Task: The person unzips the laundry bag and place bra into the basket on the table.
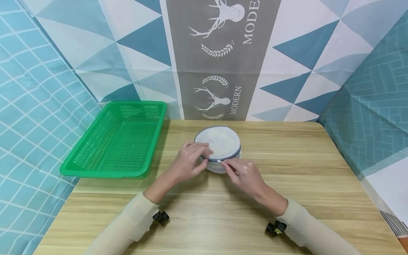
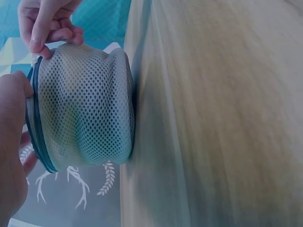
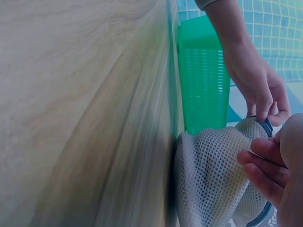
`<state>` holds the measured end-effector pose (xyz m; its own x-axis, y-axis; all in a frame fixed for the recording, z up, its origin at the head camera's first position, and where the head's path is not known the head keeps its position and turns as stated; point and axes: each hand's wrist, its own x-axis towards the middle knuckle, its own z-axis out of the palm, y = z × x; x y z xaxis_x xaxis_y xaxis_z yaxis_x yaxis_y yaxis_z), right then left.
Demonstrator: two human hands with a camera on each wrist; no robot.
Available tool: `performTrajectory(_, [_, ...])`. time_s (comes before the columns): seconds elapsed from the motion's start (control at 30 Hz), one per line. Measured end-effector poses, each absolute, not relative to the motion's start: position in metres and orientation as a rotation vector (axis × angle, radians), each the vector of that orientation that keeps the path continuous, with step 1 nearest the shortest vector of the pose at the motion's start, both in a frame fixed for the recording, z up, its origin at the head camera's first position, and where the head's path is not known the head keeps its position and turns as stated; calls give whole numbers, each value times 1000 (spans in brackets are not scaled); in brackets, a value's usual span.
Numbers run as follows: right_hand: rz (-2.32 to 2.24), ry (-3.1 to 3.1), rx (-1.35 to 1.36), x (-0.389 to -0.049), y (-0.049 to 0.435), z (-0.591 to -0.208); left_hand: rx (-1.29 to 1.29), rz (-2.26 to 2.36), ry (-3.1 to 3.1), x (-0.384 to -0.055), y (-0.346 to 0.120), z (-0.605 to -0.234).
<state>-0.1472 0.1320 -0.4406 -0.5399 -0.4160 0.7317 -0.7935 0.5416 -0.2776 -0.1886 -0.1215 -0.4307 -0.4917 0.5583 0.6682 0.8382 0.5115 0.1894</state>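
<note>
A round white mesh laundry bag (image 1: 221, 138) with a dark blue zipper rim stands upright on the wooden table. My left hand (image 1: 188, 160) holds the near left part of its rim, with thumb in front and fingers over the lid. At the front of the rim, my right hand (image 1: 246, 176) pinches a small white zipper pull (image 1: 219, 161). In the left wrist view, the side of the mesh bag (image 2: 85, 104) bulges slightly, and its contents cannot be made out. The right wrist view shows the mesh bag (image 3: 213, 170) slumped in folds between both hands.
A green plastic basket (image 1: 147, 172) stands left of the bag, near the table's back left corner. Patterned cloth (image 1: 220, 67) hangs behind the table. Wood-grain tabletop (image 1: 299, 159) extends to the right of the bag. Each wrist wears a small black camera.
</note>
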Motion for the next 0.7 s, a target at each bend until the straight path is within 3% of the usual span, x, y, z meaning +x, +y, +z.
performTrajectory(0.7, [812, -2188, 981, -147, 130, -439, -1149, -674, -2216, -187, -117, -429])
